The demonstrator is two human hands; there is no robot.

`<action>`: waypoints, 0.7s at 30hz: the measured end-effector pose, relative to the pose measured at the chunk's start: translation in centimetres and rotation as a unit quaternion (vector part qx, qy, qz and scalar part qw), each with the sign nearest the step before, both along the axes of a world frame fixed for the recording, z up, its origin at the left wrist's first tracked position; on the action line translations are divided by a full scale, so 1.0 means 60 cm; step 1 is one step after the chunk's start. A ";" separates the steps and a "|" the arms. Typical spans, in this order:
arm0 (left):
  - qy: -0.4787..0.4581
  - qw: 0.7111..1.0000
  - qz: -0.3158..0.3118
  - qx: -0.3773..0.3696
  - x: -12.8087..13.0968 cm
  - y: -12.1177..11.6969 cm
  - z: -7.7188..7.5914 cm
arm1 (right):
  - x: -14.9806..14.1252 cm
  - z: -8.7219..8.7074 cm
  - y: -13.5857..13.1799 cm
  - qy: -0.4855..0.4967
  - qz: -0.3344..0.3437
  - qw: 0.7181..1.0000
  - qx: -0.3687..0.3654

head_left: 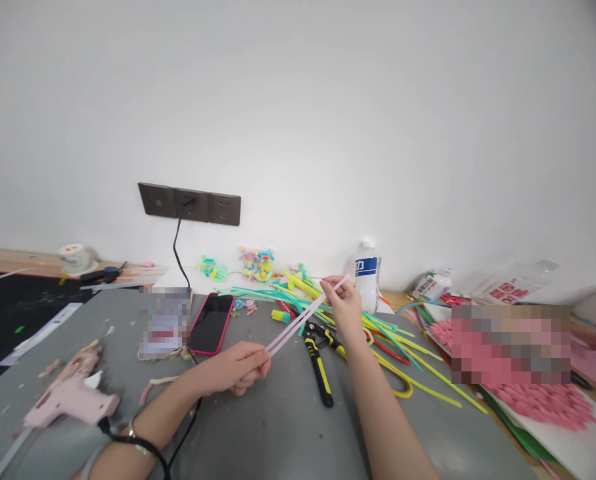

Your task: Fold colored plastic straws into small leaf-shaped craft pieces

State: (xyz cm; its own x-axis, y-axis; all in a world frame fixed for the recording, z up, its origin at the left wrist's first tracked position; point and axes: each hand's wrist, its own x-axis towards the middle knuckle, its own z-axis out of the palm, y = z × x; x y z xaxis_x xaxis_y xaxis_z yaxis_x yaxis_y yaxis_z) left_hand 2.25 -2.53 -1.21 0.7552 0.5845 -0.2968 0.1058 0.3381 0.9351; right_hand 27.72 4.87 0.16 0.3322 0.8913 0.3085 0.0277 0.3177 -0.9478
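Note:
Two lengths of pale pink pipe cleaner (298, 325) run slantwise between my hands above the grey table mat. My left hand (242, 368) is closed round their lower end, with the fingers curled under. At the upper end my right hand (342, 303) pinches them between thumb and fingertips. Below and behind the hands lies a loose pile of yellow and teal pipe cleaners (431, 381). Wire strippers with black and yellow handles (319, 370) rest on the mat under the right wrist.
A pink glue gun (68, 400) lies at the left, its black cable (138, 441) crossing my left forearm. A pink-cased phone (212, 323) lies behind the left hand. Against the wall stand a white bottle (367, 283) and small colourful pipe-cleaner figures (257, 264). Pink fluffy work (543, 403) lies right.

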 end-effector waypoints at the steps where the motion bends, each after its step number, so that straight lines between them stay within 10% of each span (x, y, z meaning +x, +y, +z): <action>1: 0.003 1.000 -0.004 -0.002 0.000 -0.001 0.001 | 0.000 0.000 0.000 -0.001 0.000 1.000 0.000; 21: 0.014 0.997 0.053 0.054 0.004 0.003 -0.011 | 0.002 -0.008 0.006 0.014 0.001 1.000 -0.016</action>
